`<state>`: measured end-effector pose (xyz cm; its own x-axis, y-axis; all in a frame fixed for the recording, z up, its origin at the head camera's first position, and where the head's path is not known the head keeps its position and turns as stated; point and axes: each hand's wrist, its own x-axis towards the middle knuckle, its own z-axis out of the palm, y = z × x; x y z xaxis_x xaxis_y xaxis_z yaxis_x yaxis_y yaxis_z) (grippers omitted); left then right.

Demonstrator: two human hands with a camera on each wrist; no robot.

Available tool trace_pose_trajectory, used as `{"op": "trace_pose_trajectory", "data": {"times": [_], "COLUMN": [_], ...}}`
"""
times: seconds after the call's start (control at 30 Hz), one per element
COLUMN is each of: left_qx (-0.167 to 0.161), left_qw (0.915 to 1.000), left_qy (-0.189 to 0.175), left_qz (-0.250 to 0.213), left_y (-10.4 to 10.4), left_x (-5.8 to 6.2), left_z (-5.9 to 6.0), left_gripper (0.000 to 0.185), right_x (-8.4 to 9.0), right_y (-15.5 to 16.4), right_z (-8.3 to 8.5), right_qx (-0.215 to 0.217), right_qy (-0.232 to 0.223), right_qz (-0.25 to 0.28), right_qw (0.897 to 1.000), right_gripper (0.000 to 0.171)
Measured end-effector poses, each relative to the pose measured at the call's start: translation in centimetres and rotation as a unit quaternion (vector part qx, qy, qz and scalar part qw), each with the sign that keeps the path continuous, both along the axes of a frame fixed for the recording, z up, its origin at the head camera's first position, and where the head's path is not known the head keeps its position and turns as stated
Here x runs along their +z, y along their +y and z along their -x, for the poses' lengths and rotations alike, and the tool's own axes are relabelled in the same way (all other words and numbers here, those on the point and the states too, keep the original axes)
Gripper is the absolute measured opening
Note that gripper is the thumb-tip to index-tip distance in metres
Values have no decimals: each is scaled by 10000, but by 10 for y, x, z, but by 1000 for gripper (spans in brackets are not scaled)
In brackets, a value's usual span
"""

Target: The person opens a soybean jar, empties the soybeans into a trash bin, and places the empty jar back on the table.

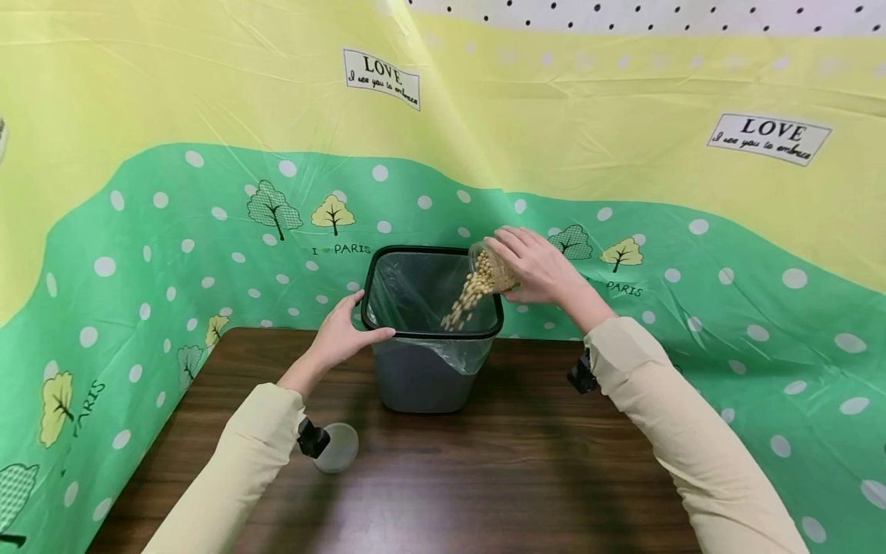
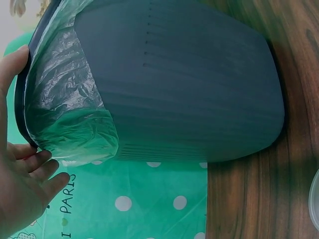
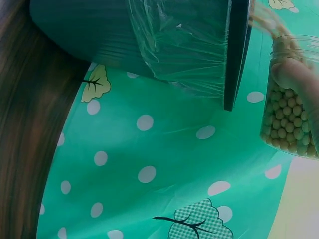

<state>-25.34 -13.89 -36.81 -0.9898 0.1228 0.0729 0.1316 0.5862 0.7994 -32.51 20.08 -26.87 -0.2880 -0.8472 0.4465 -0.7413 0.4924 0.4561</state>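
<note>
Now: one jar (image 1: 490, 271) gripped by right fingers (image 1: 515, 248), beans (image 1: 465, 298) falling; left fingers (image 1: 349, 302) curled on one bin (image 1: 422, 377) rim.

My head camera looks forward and down across the bench (image 1: 484, 477), the lined bin (image 1: 431, 323) at twelve o'clock. My left wrist camera sits close against the bin's side (image 2: 189, 89); my right wrist camera views its rim (image 3: 235, 55) from nearby. All three share the bin.
</note>
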Motion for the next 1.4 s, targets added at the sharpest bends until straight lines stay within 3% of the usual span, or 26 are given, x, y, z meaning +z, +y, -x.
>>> {"op": "trace_pose_trajectory", "data": {"times": [0.87,1.4], "left_qx": [-37,-20], "left_qw": [9999,9999], "left_qy": [-24,55], "left_qz": [109,83], "left_y": [0,0], "left_x": [4,1], "left_z": [-3,-2], "left_gripper": [100,100], "right_x": [13,11], "right_y": [-2,-11], "right_z": [-3,-6], "right_qx": [-134,49], "right_qy": [437,1389], "right_qz": [-849,-1397], "right_qw": [9953,9804], "right_gripper": [94,64]}}
